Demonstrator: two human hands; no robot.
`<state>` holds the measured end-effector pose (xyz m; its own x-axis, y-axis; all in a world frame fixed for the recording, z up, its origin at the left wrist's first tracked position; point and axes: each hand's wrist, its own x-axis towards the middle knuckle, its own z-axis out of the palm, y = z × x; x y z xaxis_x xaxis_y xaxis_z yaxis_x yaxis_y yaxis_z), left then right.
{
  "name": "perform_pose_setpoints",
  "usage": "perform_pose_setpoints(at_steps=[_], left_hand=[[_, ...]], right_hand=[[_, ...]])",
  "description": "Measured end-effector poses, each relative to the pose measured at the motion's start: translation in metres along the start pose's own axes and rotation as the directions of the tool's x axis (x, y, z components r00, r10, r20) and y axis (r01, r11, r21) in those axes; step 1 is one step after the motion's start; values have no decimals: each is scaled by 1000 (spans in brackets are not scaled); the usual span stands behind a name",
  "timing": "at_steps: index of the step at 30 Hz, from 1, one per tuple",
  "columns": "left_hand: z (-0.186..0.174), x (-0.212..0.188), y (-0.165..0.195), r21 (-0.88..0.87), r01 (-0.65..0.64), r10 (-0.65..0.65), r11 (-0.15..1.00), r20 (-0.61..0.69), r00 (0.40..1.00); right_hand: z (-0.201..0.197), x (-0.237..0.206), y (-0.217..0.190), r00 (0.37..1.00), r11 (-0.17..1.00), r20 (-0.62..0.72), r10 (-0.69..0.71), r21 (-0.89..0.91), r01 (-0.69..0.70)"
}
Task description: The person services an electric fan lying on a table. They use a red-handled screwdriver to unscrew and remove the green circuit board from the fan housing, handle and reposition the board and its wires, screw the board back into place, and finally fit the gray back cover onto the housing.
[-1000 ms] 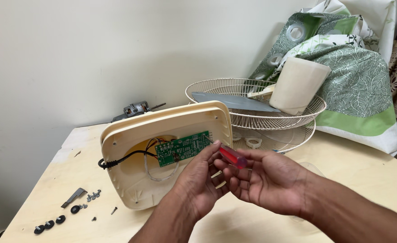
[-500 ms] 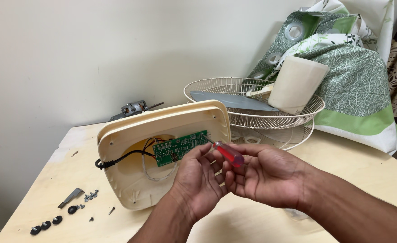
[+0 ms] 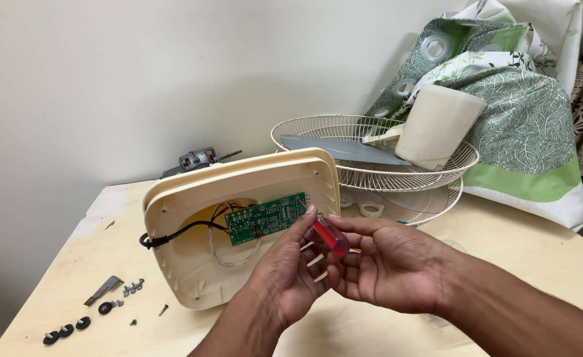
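Red-handled screwdriver pinched between left hand and right hand, tip seemingly near green circuit board

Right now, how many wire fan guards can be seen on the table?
2. Both sit at the back right of the table: the upper wire guard holds a grey blade and a cream housing; the lower wire guard lies stacked beneath it, partly hidden.

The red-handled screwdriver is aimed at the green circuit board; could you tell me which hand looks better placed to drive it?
Probably the right hand: it grips the red-handled screwdriver by the handle, behind the tip. The left hand only pinches near the shaft, steadying it toward the green circuit board.
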<state>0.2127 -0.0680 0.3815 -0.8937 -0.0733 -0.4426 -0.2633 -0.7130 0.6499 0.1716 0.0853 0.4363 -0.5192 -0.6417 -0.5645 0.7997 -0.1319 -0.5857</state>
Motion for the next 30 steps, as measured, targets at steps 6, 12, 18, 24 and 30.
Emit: perform_pose_setpoints(at_steps=[6, 12, 18, 24, 30], left_hand=[[1, -6, 5, -63, 49, -42, 997, 108, 993], [1, -4, 5, 18, -26, 22, 999, 186, 982], [3, 0, 8, -25, -28, 28, 999, -5, 1000], [9, 9, 5, 55, -19, 28, 998, -160, 987], [13, 8, 10, 96, -20, 39, 995, -200, 979]], right_hand=[[-9, 7, 1, 998, 996, -3, 61, 65, -61], [-9, 7, 0, 998, 998, -43, 46, 49, -44], [-1, -4, -3, 999, 999, -23, 44, -9, -44], [4, -8, 0, 998, 995, 25, 52, -86, -49], [8, -7, 0, 998, 994, 40, 41, -100, -37]])
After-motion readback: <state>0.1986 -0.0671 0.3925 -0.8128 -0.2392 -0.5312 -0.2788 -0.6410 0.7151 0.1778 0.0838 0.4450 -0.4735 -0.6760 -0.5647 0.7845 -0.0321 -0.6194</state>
